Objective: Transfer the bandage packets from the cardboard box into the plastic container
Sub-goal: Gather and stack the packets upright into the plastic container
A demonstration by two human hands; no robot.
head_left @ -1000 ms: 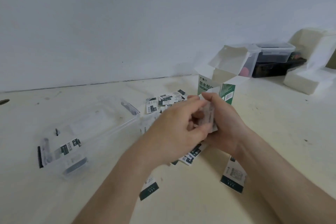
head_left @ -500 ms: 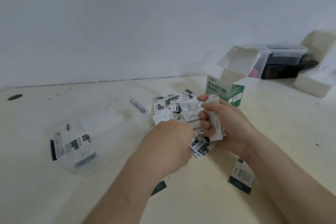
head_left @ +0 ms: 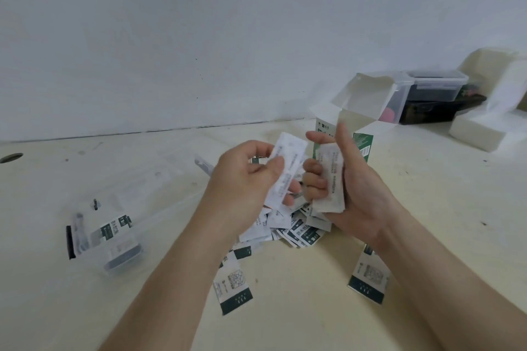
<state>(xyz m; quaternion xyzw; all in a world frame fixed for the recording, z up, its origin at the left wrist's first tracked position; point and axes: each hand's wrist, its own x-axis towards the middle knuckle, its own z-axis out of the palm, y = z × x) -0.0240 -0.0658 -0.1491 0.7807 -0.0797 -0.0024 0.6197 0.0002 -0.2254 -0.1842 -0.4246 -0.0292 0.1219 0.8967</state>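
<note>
Near the table's front edge lie two stray bandage packets. Beyond them a loose pile sits mid-table. Above it, the left hand pinches a few packets between thumb and fingers, and the right hand curls round a small stack. The packets look light, thin, flexible and slick, so they are best pinched across their flat faces. The clear plastic container, toward the left edge, holds a few. The cardboard box stands open behind.
</note>
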